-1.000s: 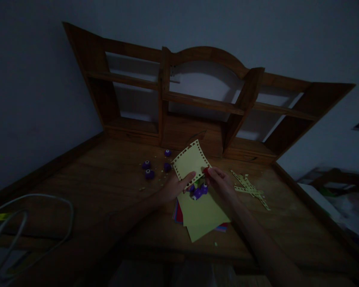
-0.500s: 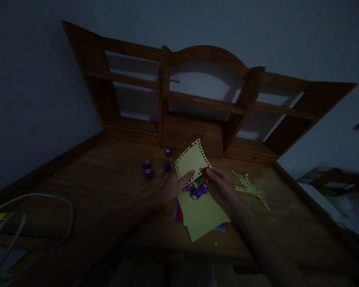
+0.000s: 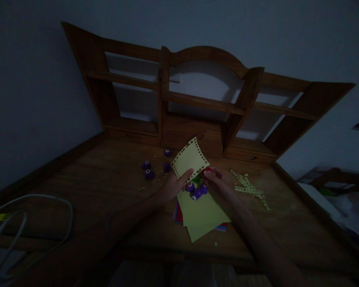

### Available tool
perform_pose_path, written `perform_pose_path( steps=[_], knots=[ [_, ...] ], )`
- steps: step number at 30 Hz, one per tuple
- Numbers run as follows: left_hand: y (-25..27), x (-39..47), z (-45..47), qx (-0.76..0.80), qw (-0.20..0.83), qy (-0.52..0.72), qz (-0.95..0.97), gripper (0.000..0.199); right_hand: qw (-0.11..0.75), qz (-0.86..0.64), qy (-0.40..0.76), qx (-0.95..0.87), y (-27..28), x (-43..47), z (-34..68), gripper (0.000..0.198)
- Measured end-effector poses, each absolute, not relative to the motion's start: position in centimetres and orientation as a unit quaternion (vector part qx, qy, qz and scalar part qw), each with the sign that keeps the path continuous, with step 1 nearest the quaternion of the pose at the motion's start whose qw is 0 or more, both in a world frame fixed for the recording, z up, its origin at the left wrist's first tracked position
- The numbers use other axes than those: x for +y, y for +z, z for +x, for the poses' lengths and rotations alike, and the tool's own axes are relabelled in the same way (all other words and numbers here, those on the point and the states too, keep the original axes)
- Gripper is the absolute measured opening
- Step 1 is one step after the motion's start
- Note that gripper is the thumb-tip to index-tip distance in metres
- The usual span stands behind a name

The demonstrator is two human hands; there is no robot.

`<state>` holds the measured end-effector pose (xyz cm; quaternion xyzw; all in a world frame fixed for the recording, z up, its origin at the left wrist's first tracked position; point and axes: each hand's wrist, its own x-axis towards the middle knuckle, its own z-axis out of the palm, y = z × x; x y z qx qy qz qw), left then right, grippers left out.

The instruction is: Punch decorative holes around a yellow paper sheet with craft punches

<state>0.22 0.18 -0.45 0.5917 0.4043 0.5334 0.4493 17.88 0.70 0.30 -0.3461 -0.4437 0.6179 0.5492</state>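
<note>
My left hand (image 3: 177, 184) pinches a yellow sheet of paper (image 3: 190, 158) by its lower edge, thumb on top. Small punched holes run along the sheet's edges. At the sheet's lower right corner, my right hand (image 3: 219, 182) is closed on a small red craft punch (image 3: 208, 170), its thumb over it; the fingers partly hide it. Beneath the hands, purple craft punches (image 3: 197, 194) and a green object (image 3: 196, 179), partly covered, rest on a yellow paper stack (image 3: 205, 217).
Several more purple punches (image 3: 149, 174) stand left of the hands among paper bits. Perforated yellow strips (image 3: 251, 189) lie to the right. A wooden shelf unit (image 3: 194, 137) backs the desk (image 3: 113, 175). A white cable (image 3: 48, 195) loops at the left.
The held yellow sheet has shifted slightly left and turned a little. The red punch now sits just off its corner, with my right thumb further over it.
</note>
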Motion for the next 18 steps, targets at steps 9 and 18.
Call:
perform_pose_path(
  steps=[9,18],
  knots=[
    [0.42,0.14,0.09,0.415,0.452,0.555,0.562,0.037,0.564,-0.351,0.608,-0.436,-0.34,1.16,18.20,0.020],
    [-0.23,0.26,0.06,0.414,0.454,0.558,0.558,0.033,0.582,-0.360,0.596,-0.420,-0.53,1.14,18.21,0.018]
  ],
)
